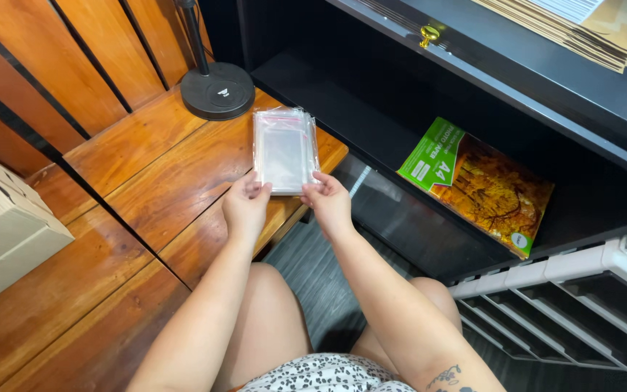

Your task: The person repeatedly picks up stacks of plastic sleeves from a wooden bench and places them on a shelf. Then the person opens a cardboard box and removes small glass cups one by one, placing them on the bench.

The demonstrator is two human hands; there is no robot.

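Head view. My left hand (245, 205) and right hand (329, 203) pinch near corners of stack of clear plastic sleeves (284, 149), fingers closed on its lower edge. I see stack lying flat on wooden bench (146, 167), near black round stand base (218, 90). Green-and-orange paper pack (477, 181) leans in black shelf (400, 109), well apart.

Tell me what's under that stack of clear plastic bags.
The stack of clear plastic bags lies on a wooden bench, both hands at its near edge: left hand, right hand. Anything beneath the stack is hidden.

Cardboard box (1, 225) cut off left
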